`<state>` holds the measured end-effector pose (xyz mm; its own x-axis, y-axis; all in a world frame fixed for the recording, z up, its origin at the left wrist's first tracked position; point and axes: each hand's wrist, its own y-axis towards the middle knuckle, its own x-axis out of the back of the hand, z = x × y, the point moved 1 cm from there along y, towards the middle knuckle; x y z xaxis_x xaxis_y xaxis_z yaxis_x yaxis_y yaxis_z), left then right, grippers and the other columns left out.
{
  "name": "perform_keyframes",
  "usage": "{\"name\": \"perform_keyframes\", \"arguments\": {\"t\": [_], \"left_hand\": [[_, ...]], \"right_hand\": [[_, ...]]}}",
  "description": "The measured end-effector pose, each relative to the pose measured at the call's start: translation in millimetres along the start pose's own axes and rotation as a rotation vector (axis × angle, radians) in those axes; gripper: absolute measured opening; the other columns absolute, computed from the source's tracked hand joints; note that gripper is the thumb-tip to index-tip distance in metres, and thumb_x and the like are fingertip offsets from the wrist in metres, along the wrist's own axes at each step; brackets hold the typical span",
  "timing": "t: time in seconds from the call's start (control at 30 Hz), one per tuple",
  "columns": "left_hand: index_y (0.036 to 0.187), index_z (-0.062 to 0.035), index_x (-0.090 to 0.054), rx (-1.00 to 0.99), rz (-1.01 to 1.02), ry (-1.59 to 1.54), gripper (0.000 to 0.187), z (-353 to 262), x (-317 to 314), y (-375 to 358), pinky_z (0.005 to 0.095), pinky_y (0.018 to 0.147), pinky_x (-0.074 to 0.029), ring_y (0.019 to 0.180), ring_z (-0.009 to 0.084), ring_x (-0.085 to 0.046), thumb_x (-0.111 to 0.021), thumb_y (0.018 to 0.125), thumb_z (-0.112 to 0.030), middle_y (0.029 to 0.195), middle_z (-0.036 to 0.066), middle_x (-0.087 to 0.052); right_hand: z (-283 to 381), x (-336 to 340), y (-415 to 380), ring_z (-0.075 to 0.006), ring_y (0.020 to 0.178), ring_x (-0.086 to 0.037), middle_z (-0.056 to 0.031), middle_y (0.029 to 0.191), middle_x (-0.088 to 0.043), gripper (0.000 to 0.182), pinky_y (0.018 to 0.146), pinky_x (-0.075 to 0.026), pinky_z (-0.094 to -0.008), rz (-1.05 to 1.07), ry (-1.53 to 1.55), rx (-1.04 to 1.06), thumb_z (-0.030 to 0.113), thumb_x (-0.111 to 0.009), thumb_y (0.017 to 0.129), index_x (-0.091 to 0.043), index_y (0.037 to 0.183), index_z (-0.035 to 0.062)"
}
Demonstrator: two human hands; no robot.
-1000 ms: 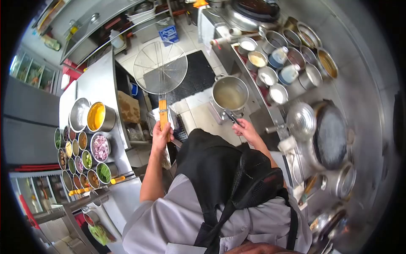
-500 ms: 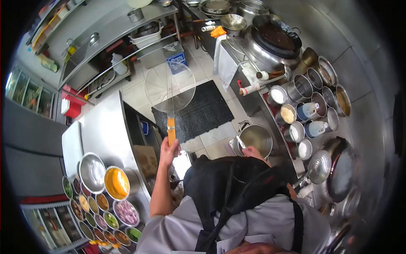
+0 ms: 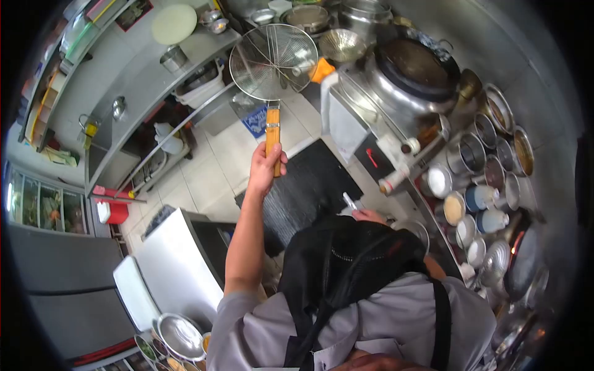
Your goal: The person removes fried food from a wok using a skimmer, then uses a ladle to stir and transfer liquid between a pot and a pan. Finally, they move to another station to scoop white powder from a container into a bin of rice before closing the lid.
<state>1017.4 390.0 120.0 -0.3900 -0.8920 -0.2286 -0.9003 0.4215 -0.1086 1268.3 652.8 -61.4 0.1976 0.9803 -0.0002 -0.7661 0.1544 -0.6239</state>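
My left hand (image 3: 267, 167) is wrapped round the wooden handle of a wide, round wire spider strainer (image 3: 272, 65). The strainer is raised out in front, its mesh overlapping the far counter in view, and nothing lies in it. Low in front of my body, my right hand (image 3: 369, 216) is closed on a white handle (image 3: 349, 200) whose end sticks out past the fingers. What that handle belongs to is hidden behind my black apron. Just right of that hand, a metal pot (image 3: 416, 231) is partly covered by the apron.
At the right stands a stove with a large dark wok (image 3: 421, 65). Seasoning cups and bottles (image 3: 481, 196) line its side. A perforated ladle (image 3: 495, 262) lies near a second wok (image 3: 525, 256). A black mat (image 3: 309, 185) covers the floor ahead; a steel counter (image 3: 176, 250) is at left.
My left hand has moved forward and up with the strainer. The view has shifted ahead and toward the right. My right hand still grips the white handle, now away from the pot's middle.
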Motion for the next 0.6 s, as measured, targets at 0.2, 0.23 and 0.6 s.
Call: {"name": "perform_keyframes", "arguments": {"t": [0.2,0.23,0.6], "left_hand": [[0.102,-0.0059,-0.052,-0.021,0.034,0.039,0.023,-52,21,160,0.025,0.051,-0.046,0.053,0.0119,-0.055,-0.06,0.101,-0.027,0.077,0.005,-0.06],[0.102,-0.0059,-0.052,-0.008,0.019,0.03,0.023,-57,26,180,0.025,0.051,-0.046,0.053,0.0119,-0.055,-0.06,0.101,-0.027,0.077,0.005,-0.06],[0.101,-0.0048,-0.051,0.075,0.131,-0.077,0.021,-57,64,463,0.0277,0.05,-0.048,0.055,0.0139,-0.057,-0.064,0.097,-0.022,0.075,0.005,-0.061]], "right_hand": [[111,-27,114,-0.0072,0.065,-0.054,0.001,0.076,-0.059,0.03,0.057,-0.043,-0.0249,0.116,-0.104,0.079,0.033,-0.07,0.094,-0.064,0.098,0.0039],[121,-31,132,-0.0062,0.062,-0.052,0.0011,0.072,-0.057,0.027,0.054,-0.042,-0.0223,0.095,0.041,0.074,0.03,-0.07,0.095,-0.063,0.098,0.0049],[57,6,242,-0.018,0.058,-0.057,-0.0034,0.07,-0.061,0.042,0.053,-0.044,-0.0351,-0.345,-0.077,-0.081,0.039,-0.076,0.087,-0.064,0.1,0.0015]]}}
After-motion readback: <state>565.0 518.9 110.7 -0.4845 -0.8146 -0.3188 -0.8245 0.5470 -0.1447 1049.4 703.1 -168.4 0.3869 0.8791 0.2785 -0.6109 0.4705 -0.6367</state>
